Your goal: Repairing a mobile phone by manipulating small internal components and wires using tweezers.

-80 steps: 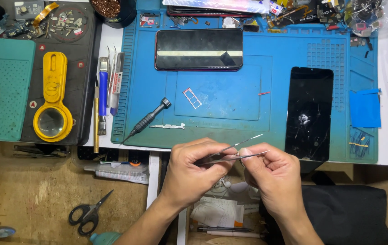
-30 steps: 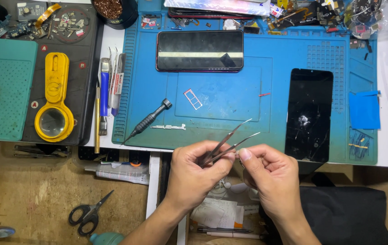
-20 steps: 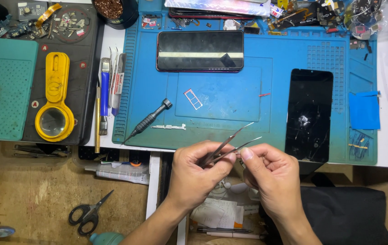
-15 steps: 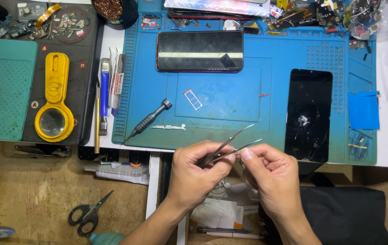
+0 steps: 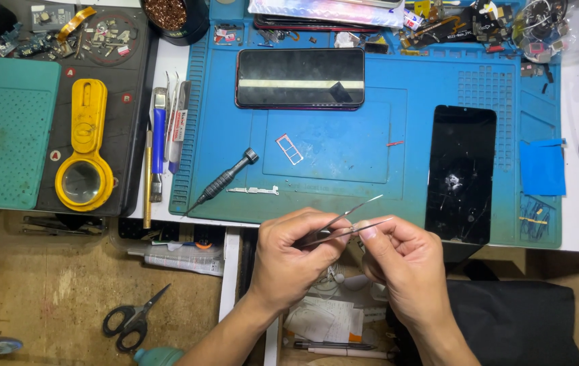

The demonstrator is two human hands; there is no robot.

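A workbench seen from above, with the person's two hands low in the middle. At far left lies a green perforated mat (image 5: pixel 8 132), and beside it a black tray (image 5: pixel 133 102) carrying a yellow magnifying glass (image 5: pixel 86 159). Below these, on the brown floor, rest black scissors (image 5: pixel 130 322). Further right, a blue brush and a few slim tools (image 5: pixel 164 135) lie along the edge of a large blue repair mat (image 5: pixel 370 142). On that mat sit a dark screwdriver (image 5: pixel 225 179), a small pink card tray (image 5: pixel 289 149), and a phone with a dark screen (image 5: pixel 301 78) laid sideways near the top. The left hand (image 5: pixel 289 261), held in front of the bench edge, has its fingers closed around the handle end of metal tweezers (image 5: pixel 340 227), whose two thin tips point up and to the right, slightly apart. The right hand (image 5: pixel 404 261) meets them, its thumb and forefinger pinched on the tweezer blades near the tips. This looks like checking or adjusting the tips; a small, gentle squeeze or wipe seems called for. Further right on the mat lies a black phone with a cracked screen (image 5: pixel 461 173), then a blue tape patch (image 5: pixel 542 168).
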